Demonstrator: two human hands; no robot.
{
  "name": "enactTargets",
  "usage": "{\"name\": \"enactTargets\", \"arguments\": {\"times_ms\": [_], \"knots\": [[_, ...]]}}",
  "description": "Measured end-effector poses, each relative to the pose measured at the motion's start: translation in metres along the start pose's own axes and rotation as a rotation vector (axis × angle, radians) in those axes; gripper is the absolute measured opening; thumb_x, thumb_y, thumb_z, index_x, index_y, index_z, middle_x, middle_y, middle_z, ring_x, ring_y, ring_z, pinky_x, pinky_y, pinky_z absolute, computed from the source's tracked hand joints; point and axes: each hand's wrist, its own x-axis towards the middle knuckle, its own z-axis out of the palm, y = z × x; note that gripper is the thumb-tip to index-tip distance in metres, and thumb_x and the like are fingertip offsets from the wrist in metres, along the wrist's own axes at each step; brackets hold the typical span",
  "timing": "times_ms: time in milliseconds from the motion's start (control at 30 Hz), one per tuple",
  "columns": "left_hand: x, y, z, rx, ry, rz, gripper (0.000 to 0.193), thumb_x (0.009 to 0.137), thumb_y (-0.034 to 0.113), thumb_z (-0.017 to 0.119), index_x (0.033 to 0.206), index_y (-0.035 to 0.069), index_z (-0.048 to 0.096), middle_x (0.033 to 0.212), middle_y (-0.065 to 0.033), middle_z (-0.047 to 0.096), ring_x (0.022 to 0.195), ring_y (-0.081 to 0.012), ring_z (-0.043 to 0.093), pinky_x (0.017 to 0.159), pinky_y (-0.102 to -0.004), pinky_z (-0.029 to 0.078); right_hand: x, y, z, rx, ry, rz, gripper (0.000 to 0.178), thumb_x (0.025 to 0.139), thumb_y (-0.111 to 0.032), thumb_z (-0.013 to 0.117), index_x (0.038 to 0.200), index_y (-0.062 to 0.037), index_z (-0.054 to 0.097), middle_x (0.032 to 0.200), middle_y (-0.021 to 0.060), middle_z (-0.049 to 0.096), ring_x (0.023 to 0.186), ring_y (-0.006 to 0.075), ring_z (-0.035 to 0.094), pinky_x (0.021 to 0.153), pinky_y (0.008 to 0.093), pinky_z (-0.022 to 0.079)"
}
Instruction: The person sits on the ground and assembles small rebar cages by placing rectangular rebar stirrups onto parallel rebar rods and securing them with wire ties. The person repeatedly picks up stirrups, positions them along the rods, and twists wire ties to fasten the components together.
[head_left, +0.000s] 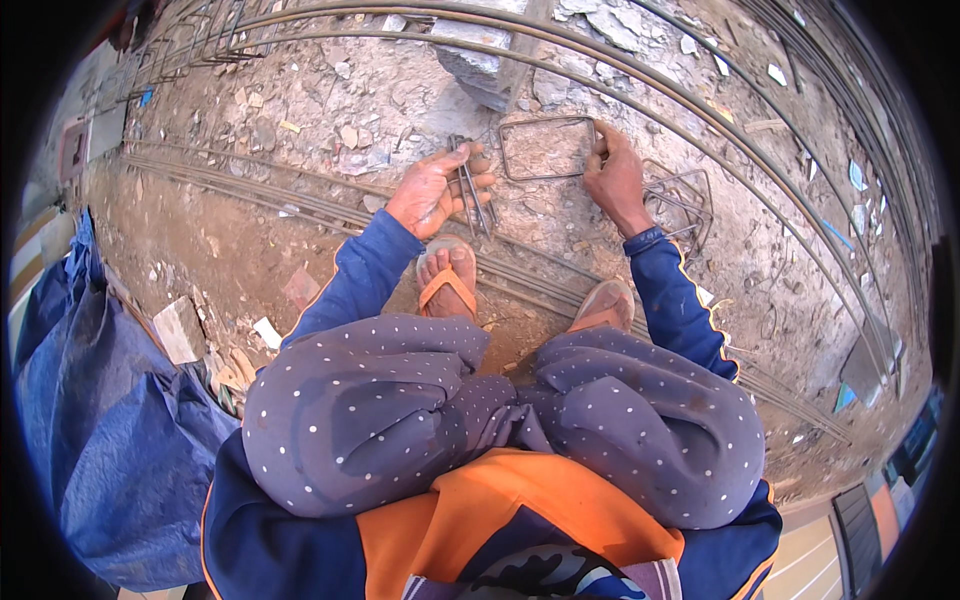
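Left hand with dark metal pieces, right hand with metal ring

At far left you have a blue sheet (120, 430), crumpled, and next to it a stone piece (180, 330). Thin rods (300, 203) lie on the soil and pass under your feet. Your left hand (440, 188) is palm up; the thumb presses dark metal pieces (467, 190) against the half-curled fingers, while the fingertips are a little apart. I cannot tell if this is one tool or several bars. Below is your left sandal (447, 288) with an orange strap. The metal ring (548, 178), rectangular, is between your two hands, in front of a stone block (475, 62). Your right hand (613, 175) pinches its right side, thumb and fingers closely bent. Just beside your right wrist lie more rings (706, 192). Long rods (550, 33) cross beyond, toward the right.
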Motion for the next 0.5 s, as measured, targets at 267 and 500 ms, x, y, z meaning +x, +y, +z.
{"name": "enactTargets", "arguments": {"times_ms": [267,500], "knots": [[0.007,-0.004,-0.001,0.011,-0.079,0.016,0.045,0.106,0.023,0.059,0.145,0.003,0.049,0.127,-0.013,0.061,0.117,-0.0267,0.065,0.099,-0.0448,0.058,-0.005,0.011,0.007,-0.286,0.12,-0.151,0.055,0.086,-0.005,0.064,0.138,0.0064,0.053,0.108,0.0241,0.063,0.099,0.038,0.066,0.09,0.0449,0.054],[0.004,-0.006,-0.005,-0.011,-0.061,0.018,0.046,0.105,0.022,0.059,0.146,0.002,0.048,0.135,-0.015,0.06,0.12,-0.0275,0.064,0.101,-0.0461,0.056,-0.036,-0.021,-0.009,0.288,-0.047,-0.031,0.04,0.088,0.001,0.066,0.126,-0.0069,0.07,0.097,0.0112,0.062,0.087,0.0252,0.064,0.078,0.0342,0.054]]}}
